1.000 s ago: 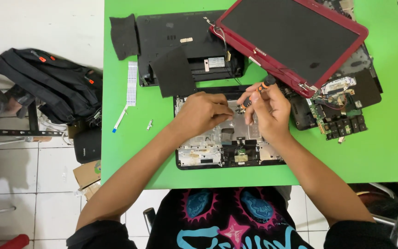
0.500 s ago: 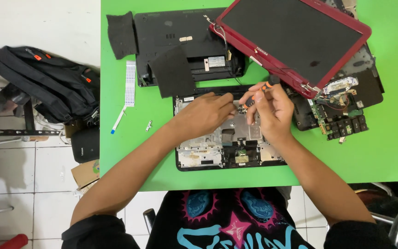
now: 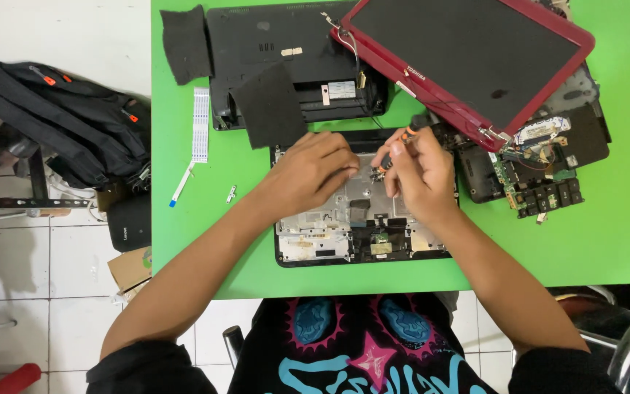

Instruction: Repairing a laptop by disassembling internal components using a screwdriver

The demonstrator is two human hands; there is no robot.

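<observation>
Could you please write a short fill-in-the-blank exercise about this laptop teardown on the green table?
1. The right hand holds a small ____ with an orange and black handle.
2. The left hand rests on the opened laptop base, which lies on a ____ table.
3. The detached screen has a ____ frame.
4. The white ribbon cable lies to the ____ of the laptop base.

Missing words: screwdriver; green; red; left
</observation>
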